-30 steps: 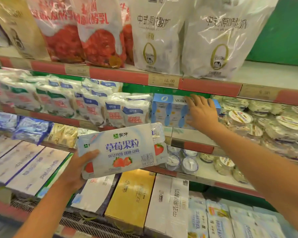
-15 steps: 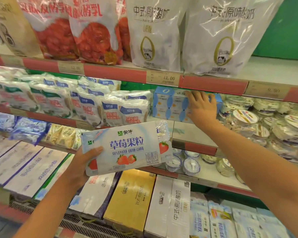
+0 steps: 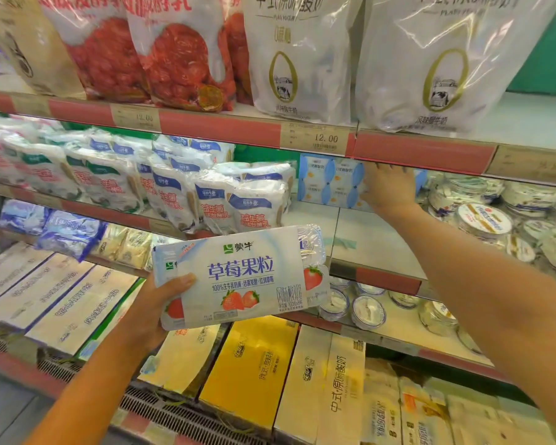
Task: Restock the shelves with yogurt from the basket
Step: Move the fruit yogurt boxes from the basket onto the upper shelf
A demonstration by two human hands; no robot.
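My left hand grips a white multipack of strawberry yogurt by its left end and holds it flat in front of the shelves, label facing me. My right hand reaches deep into the second shelf. Its fingers are spread and its palm lies against the right side of a blue-and-white yogurt pack standing at the back. A bare white stretch of shelf lies in front of that blue pack. No basket is in view.
Bagged yogurt drinks fill the shelf to the left of the gap, and round tubs fill it to the right. Large pouches stand on the top shelf. Small cups and long cartons sit below.
My right hand and the blue pack have slid a little deeper into the shelf. My left hand holds the strawberry pack almost where it was.
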